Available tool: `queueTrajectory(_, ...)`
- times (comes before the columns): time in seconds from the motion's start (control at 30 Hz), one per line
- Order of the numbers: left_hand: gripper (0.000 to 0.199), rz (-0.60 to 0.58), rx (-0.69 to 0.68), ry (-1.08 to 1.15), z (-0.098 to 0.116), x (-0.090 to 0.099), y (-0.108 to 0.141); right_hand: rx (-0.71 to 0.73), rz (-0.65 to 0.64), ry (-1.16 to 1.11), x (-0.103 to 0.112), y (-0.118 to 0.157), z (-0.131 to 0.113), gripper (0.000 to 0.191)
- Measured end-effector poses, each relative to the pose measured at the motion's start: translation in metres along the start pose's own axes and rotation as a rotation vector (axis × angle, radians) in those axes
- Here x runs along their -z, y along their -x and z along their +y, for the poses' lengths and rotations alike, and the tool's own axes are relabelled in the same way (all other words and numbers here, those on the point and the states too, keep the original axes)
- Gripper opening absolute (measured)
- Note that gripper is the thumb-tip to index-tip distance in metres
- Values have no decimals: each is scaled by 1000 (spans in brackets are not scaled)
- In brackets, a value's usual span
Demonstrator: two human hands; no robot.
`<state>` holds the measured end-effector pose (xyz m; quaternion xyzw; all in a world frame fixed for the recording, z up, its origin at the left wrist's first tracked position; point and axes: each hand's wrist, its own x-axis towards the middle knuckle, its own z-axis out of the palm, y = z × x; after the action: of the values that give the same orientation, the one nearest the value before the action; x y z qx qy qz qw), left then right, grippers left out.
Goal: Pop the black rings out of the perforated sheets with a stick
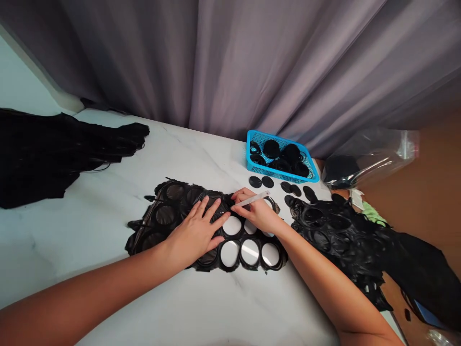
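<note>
A black rubbery sheet (163,192) with round shapes lies in the middle of the table. Its right part has open round holes through which white shows; several left-hand circles are still filled with dark material. My left hand (194,230) rests flat on the sheet, fingers spread, holding nothing. Close to its fingertips, my right hand (257,209) is closed around a thin, flat, silvery tool (252,199) with a small hole near its upper end. The tool's tip is hidden by my fingers at the sheet, so its exact kind does not show.
A blue basket (281,174) with black discs and rings stands by the grey curtain (230,62). Loose black discs (267,181) lie before it. Cut-out black sheets (345,230) pile up at right, near a clear plastic bag (382,149). More black sheets (65,154) lie at left.
</note>
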<state>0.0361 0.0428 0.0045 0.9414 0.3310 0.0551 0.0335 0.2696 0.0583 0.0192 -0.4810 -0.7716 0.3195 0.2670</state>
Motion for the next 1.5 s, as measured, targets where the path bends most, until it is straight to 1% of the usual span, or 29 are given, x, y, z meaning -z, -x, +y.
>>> queueTrajectory(0.1,62,-4,-2,-12,0,0,0,9,-3,27,-2,2,-4,16)
queueTrajectory(0.17,63,-4,-4,-20,0,0,-1,15,18,95,-10,6,-10,15)
queueTrajectory(0.27,63,-10,-2,-37,1,0,-1,52,58,302,-26,11,-18,12)
queueTrajectory(0.33,62,-3,5,-42,2,-1,0,70,78,435,-29,11,-17,15)
queueTrajectory(0.4,59,6,15,-38,2,-2,0,24,171,523,-19,7,-7,17)
queueTrajectory(0.53,59,-23,22,-37,2,0,0,-179,528,647,31,-2,20,18)
queueTrajectory(0.57,60,-33,17,-33,1,1,0,-205,589,652,42,-3,24,17)
queueTrajectory(0.63,66,-38,-6,-7,-4,4,0,-212,636,607,56,-5,23,15)
queueTrajectory(0.67,69,-28,-19,8,-8,5,1,-197,623,570,57,-6,20,14)
queueTrajectory(0.73,71,12,-34,31,-17,5,5,-140,549,500,48,-9,8,14)
queueTrajectory(0.83,60,74,-38,41,-31,2,13,-6,431,449,17,-20,-11,14)
queueTrajectory(0.9,55,96,-49,42,-37,0,19,82,330,417,-4,-28,-20,15)
queueTrajectory(0.97,55,98,-52,30,-40,-2,24,136,198,353,-22,-34,-25,16)
queueTrajectory(1.03,56,76,-49,14,-40,-2,28,156,88,243,-32,-36,-25,14)
queueTrajectory(1.1,56,54,-47,14,-40,-1,31,149,39,117,-37,-36,-23,11)
queueTrajectory(1.23,55,63,-32,58,-40,0,34,78,24,-57,-37,-34,-19,16)
queueTrajectory(1.33,55,51,-17,66,-39,1,36,26,6,-113,-36,-35,-19,19)
queueTrajectory(1.5,58,-25,8,33,-36,5,35,-10,-22,-137,-36,-36,-20,19)
